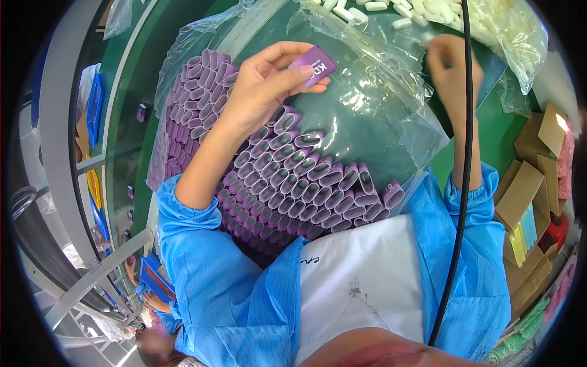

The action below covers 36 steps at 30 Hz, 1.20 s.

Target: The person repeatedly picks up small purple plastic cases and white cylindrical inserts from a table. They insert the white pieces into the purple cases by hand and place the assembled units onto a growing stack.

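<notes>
My left hand [269,82] is closed around a purple oval casing [315,63] with white lettering, held up above the table. Thumb and fingers pinch it from both sides. At the far right, my right hand [452,64] is raised near the heap of small white oblong pieces [422,11]. Its fingers are curled and blurred, with a pale spot at the tips that I cannot make out. Below and left of my left hand, many similar purple casings [290,160] stand packed together, their open ends showing.
Clear plastic sheeting [367,92] covers much of the green table [489,131]. A black cable [468,134] hangs down in front of my right arm. Open cardboard boxes [520,189] stand at the right. A green conveyor belt [125,116] carries small dark pieces on the left, where another person's hand [156,303] shows lower down.
</notes>
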{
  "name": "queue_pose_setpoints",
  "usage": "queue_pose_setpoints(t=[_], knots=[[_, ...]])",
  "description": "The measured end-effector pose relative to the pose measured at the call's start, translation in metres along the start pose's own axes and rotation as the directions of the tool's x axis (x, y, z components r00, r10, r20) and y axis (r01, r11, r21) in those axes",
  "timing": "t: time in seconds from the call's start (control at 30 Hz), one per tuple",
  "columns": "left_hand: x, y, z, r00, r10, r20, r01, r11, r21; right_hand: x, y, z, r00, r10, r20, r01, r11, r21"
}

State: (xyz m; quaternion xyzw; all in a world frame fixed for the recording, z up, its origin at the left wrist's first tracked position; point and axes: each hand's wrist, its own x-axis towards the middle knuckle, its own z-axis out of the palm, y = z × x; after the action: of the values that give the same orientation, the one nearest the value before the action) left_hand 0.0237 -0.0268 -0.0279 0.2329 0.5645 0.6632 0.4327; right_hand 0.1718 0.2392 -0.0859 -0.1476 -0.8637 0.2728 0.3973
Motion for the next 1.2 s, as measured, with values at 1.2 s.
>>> queue_pose_setpoints(t=[1.2], knots=[[-0.018, -0.015, 0.019, 0.962, 0.268, 0.045, -0.271, 0.933, 0.238, -0.016, -0.102, 0.008, 0.94, -0.336, 0.063, 0.263, 0.829, 0.493]])
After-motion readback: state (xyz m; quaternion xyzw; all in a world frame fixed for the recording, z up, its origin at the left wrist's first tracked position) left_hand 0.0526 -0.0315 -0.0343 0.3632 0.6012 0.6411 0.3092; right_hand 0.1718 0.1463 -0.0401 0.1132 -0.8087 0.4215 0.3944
